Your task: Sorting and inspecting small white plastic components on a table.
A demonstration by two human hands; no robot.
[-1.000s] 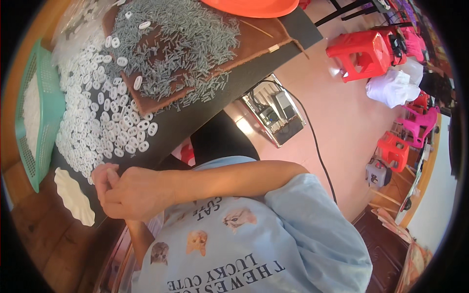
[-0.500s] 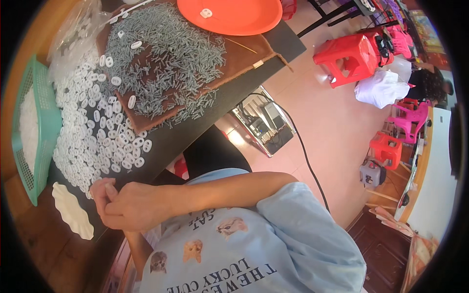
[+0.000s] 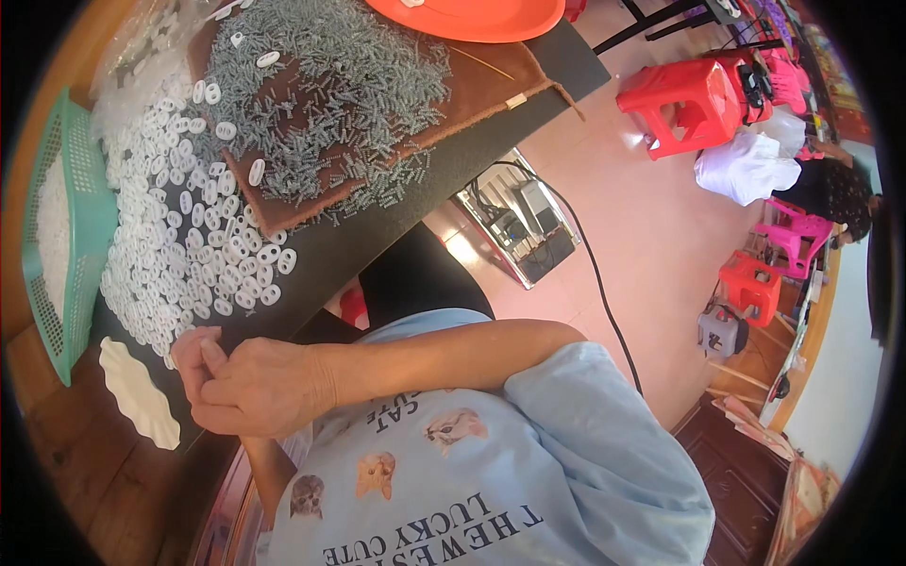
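At the near edge of the dark table, my right hand [image 3: 260, 387] is closed, its fingers curled in against my left hand [image 3: 195, 360]. Most of the left hand lies hidden behind the right one; its bent fingers show at the far side. Whatever is pinched between them is out of sight. Just beyond the fingers spreads a heap of small white oval plastic pieces with two holes [image 3: 175, 245]. Farther off, many small grey metal springs [image 3: 330, 94] cover a brown cloth [image 3: 283, 215]. A cream wavy-edged dish [image 3: 137, 394] lies to the left of my hands.
A green mesh basket [image 3: 83, 311] holding white material stands at the left. An orange-red round tray [image 3: 481, 21] sits at the far end. Beside the table, an open metal case with electronics [image 3: 524, 222] trails a black cable. Red stools [image 3: 679, 108] and a person [image 3: 835, 193] are at the right.
The whole view has shifted slightly, so the table things sit higher. My hands stay pressed together with small finger movement. The person in the background shows more.
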